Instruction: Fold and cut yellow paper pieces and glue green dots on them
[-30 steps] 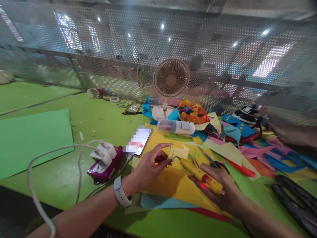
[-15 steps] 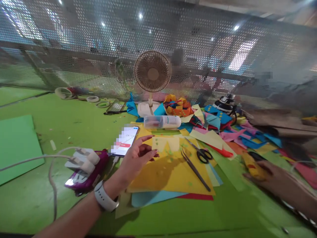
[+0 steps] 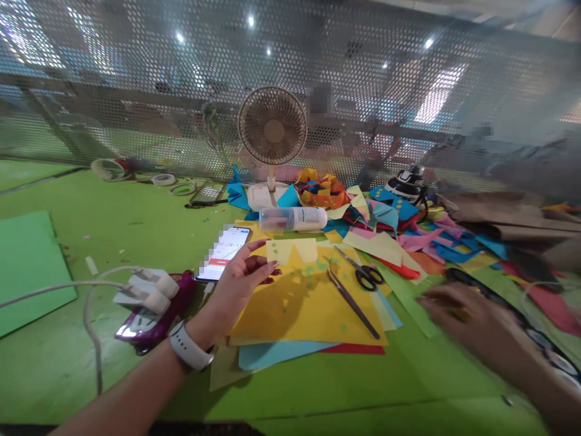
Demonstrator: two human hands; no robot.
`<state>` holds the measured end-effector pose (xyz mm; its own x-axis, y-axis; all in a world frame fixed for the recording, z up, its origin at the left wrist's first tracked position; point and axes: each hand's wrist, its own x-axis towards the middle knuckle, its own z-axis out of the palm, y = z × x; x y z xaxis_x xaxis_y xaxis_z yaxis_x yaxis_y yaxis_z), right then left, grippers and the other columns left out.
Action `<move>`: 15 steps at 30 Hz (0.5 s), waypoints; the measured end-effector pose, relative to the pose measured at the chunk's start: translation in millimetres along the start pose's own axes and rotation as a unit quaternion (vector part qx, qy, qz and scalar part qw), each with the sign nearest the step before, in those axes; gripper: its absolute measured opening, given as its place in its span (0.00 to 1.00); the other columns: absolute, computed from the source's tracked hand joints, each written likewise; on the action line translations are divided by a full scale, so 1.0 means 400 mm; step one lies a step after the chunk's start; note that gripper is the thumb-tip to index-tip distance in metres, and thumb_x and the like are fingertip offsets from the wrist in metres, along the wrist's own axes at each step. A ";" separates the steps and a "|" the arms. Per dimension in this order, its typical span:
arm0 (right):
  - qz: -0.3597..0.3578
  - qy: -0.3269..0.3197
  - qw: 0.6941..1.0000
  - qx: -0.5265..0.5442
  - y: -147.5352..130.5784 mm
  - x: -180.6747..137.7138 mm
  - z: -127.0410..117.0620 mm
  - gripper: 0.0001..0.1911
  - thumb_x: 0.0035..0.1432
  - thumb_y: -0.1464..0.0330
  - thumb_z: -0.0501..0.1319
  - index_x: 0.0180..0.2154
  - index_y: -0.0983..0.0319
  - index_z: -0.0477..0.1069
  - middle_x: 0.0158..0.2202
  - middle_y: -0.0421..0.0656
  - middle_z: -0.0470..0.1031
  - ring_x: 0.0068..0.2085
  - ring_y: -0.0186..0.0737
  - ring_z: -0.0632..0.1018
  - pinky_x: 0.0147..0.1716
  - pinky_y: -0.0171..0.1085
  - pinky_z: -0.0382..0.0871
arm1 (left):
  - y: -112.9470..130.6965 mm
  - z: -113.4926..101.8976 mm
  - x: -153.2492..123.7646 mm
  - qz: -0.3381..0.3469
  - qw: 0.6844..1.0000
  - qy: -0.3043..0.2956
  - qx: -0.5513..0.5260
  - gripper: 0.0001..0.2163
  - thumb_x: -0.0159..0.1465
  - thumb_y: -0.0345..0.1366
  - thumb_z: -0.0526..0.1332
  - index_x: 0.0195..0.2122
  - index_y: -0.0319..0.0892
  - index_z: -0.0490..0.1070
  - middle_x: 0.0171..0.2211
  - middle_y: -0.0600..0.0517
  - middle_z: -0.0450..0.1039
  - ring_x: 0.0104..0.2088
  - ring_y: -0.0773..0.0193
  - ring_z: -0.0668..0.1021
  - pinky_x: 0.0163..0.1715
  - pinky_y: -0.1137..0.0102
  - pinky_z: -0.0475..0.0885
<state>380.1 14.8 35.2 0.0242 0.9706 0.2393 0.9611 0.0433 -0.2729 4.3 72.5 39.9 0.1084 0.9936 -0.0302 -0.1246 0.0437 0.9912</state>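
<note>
My left hand (image 3: 238, 278), with a white watch on the wrist, pinches the left edge of a small pale yellow paper piece (image 3: 295, 249) with a notched lower edge. Beneath it lie yellow sheets (image 3: 290, 315), scattered with tiny green paper bits. A pair of tweezers (image 3: 351, 304) and black-handled scissors (image 3: 365, 272) rest on those sheets, to the right. Blurred by motion, my right hand (image 3: 458, 312) is closed over a yellow object (image 3: 460, 313). Most of that object is hidden by the fingers, so its kind does not show.
A phone (image 3: 222, 254) and a purple power strip (image 3: 157, 315) with plugged chargers lie left. A clear bottle (image 3: 293, 219) and a small fan (image 3: 272, 127) are behind the sheets. Coloured paper scraps (image 3: 436, 239) pile up right. A long dark case (image 3: 517, 309) lies beyond my right hand.
My right hand has shifted left and now covers most of the yellow object. My left hand and the paper piece have moved slightly left. The view has also shifted a little.
</note>
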 end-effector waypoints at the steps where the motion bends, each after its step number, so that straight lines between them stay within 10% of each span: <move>1: -0.030 -0.035 0.999 0.022 -0.062 0.012 0.019 0.17 0.54 0.53 0.55 0.35 0.59 0.70 0.35 0.44 0.74 0.33 0.41 0.75 0.31 0.37 0.67 | -0.002 -0.001 0.001 0.001 1.000 0.002 -0.003 0.25 0.56 0.36 0.62 0.54 0.45 0.57 0.31 0.55 0.72 0.36 0.65 0.76 0.36 0.71 0.70; 7: -0.173 -0.121 0.977 0.035 -0.226 0.067 0.118 0.12 0.57 0.60 0.53 0.29 0.61 0.66 0.30 0.43 0.71 0.32 0.40 0.73 0.32 0.38 0.65 | -0.003 -0.006 0.007 -0.005 1.000 0.014 -0.002 0.25 0.55 0.35 0.62 0.54 0.42 0.57 0.32 0.53 0.72 0.35 0.65 0.76 0.36 0.70 0.70; 12: -0.042 -0.167 0.964 0.202 -0.185 0.084 0.115 0.12 0.57 0.59 0.53 0.34 0.61 0.64 0.25 0.40 0.71 0.25 0.36 0.73 0.25 0.35 0.65 | 0.000 -0.003 0.005 -0.008 1.000 0.009 0.001 0.24 0.55 0.35 0.62 0.53 0.43 0.57 0.32 0.53 0.72 0.34 0.65 0.76 0.34 0.70 0.70; 15: 0.036 -0.203 0.893 0.399 -0.174 0.094 0.092 0.20 0.55 0.60 0.57 0.47 0.60 0.60 0.22 0.37 0.71 0.21 0.33 0.72 0.22 0.33 0.66 | -0.002 -0.003 0.006 -0.010 1.000 0.015 0.000 0.23 0.55 0.35 0.62 0.51 0.43 0.58 0.31 0.54 0.72 0.35 0.65 0.76 0.34 0.71 0.70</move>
<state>304.1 57.1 28.7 -0.1793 0.9764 -0.1200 0.4548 -0.0259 -0.8902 3.5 75.2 38.9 0.0806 0.9953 -0.0541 -0.1219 0.0637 0.9905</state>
